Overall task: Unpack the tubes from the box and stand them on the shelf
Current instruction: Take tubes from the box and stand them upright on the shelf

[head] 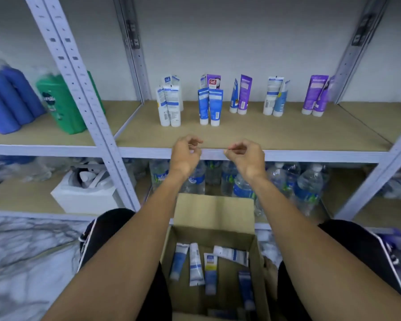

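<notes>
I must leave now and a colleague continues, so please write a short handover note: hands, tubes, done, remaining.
Left hand: loosely curled, empty, before the front edge of the shelf.
Right hand: the same.
Done: five small groups of standing tubes on the shelf.
Box: open, below the hands, with at least five loose tubes lying inside.
Left: stand those on the shelf too.

Glossy plastic tubes (210, 272), matt cardboard box (214, 212), metal-framed shelf (287, 156).

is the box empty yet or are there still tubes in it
Not empty: at least five tubes lie flat on the bottom of the open box.
</notes>
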